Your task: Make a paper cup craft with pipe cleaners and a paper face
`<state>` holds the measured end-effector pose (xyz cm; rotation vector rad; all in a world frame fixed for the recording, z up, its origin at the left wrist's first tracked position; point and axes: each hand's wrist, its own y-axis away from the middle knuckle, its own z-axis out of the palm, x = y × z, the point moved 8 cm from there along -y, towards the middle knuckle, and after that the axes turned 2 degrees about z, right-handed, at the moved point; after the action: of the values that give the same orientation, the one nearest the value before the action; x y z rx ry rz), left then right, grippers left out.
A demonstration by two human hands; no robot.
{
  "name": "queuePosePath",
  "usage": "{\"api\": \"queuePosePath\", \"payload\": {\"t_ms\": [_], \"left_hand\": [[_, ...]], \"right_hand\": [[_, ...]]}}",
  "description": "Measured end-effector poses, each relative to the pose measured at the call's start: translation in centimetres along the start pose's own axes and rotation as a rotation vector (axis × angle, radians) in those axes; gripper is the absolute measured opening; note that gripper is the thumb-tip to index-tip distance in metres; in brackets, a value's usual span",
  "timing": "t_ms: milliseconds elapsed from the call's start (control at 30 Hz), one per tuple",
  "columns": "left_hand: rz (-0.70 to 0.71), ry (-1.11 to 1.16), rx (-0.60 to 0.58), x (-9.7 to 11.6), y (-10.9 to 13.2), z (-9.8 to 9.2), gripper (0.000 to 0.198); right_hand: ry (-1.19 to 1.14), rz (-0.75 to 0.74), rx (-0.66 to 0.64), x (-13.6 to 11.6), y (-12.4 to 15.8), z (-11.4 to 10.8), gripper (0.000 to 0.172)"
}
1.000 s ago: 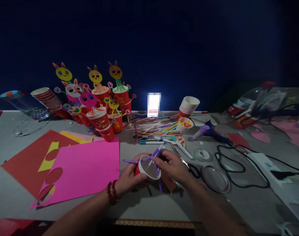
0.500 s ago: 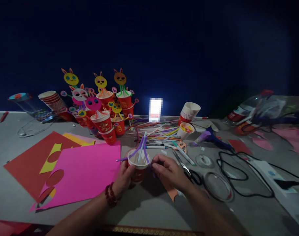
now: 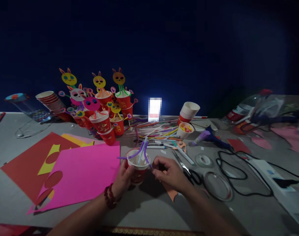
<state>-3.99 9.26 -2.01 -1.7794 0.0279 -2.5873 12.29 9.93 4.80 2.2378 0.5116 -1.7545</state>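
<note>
My left hand point(image 3: 123, 178), with a bead bracelet on the wrist, is wrapped round a red paper cup point(image 3: 137, 168) that stands upright on the grey table point(image 3: 149, 203). Purple straws point(image 3: 142, 151) stick out of the cup's white mouth and through its side. My right hand point(image 3: 168, 172) is just to the right of the cup, its fingers pinched on the end of a purple straw at the cup's rim.
A pink paper sheet point(image 3: 83, 172) with cut-outs lies left of the cup over red and yellow sheets. Finished bunny cups point(image 3: 102, 108) stand behind. Loose straws and pens point(image 3: 159, 132), scissors point(image 3: 186, 168), cup stacks point(image 3: 189, 109), a glue gun point(image 3: 208, 136) and black cables point(image 3: 238, 167) lie right.
The cup went from tilted with its mouth toward me to standing upright. My right hand has left the cup's mouth and now pinches a straw at its right side.
</note>
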Motion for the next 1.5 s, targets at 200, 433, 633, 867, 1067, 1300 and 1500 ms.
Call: {"api": "queuePosePath", "payload": {"t_ms": [200, 433, 633, 867, 1067, 1300, 1500], "left_hand": [[-0.004, -0.007, 0.01, -0.9, 0.0, -0.6, 0.06], [-0.012, -0.007, -0.01, -0.7, 0.0, -0.2, 0.063], [-0.032, -0.017, -0.006, -1.6, 0.1, -0.8, 0.063], [0.011, 0.015, -0.024, -1.7, 0.0, -0.6, 0.056], [0.022, 0.006, 0.008, -1.3, -0.1, -0.6, 0.06], [0.026, 0.012, -0.036, -1.6, 0.0, -0.4, 0.066], [0.041, 0.018, -0.026, -0.7, -0.1, 0.0, 0.068]], "right_hand": [[-0.158, 0.047, -0.088, 0.3, 0.0, 1.0, 0.027], [-0.248, 0.057, -0.119, 1.0, 0.1, 1.4, 0.03], [-0.285, 0.049, -0.122, 1.1, -0.1, 1.4, 0.029], [-0.33, 0.091, -0.07, 1.6, -0.3, 1.3, 0.033], [-0.473, 0.172, -0.142, 2.1, -0.3, 2.0, 0.034], [-0.484, 0.144, -0.094, 2.5, -0.4, 1.9, 0.038], [-0.289, 0.072, -0.08, 1.5, -0.4, 1.0, 0.033]]}}
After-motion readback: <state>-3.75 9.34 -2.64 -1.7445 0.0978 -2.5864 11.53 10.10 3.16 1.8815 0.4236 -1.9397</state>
